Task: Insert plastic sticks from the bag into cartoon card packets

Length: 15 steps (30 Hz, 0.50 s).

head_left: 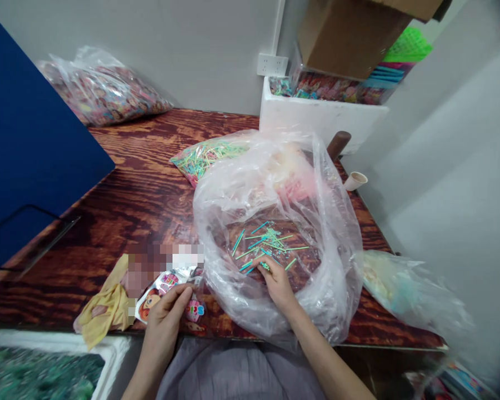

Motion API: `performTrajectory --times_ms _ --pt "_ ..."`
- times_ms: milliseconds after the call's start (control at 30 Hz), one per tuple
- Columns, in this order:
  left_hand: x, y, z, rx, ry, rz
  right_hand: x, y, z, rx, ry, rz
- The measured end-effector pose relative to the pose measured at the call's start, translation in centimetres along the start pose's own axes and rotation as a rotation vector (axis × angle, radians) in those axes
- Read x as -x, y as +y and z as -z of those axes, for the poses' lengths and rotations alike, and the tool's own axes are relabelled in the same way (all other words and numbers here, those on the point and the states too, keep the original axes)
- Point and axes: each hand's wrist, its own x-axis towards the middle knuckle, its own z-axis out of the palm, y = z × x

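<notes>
My right hand [277, 280] reaches into a large clear plastic bag [250, 183] lying open on the wooden table [141, 189]. Its fingertips are pinched on a few thin coloured sticks [265, 240] from a loose scatter inside the bag. My left hand [166, 316] sits at the table's front edge, fingers closed on a small clear printed packet [166, 286] with a cartoon picture. A yellow cloth [106, 305] lies just left of that packet.
A second bag of coloured sticks [204, 155] lies behind the large one. A full bag [104, 91] rests at the back left, a white foam box [316, 114] with packets at the back right, a paper cup [355, 180] beside it. A blue panel [29, 144] stands left.
</notes>
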Motion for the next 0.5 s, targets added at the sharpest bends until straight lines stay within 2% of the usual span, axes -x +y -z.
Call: performTrajectory --times_ms 167,367,500 --pt "0.37 -0.20 -0.38 0.046 -0.058 0.089 0.09 0.15 -0.06 0.011 -0.002 0.009" --pt "0.06 -0.41 -0.18 0.010 -0.034 -0.001 0.10 0.04 -0.09 0.018 0.004 0.000" --pt "-0.01 -0.28 -0.11 0.009 -0.068 0.024 0.11 -0.10 -0.03 0.026 -0.001 0.000"
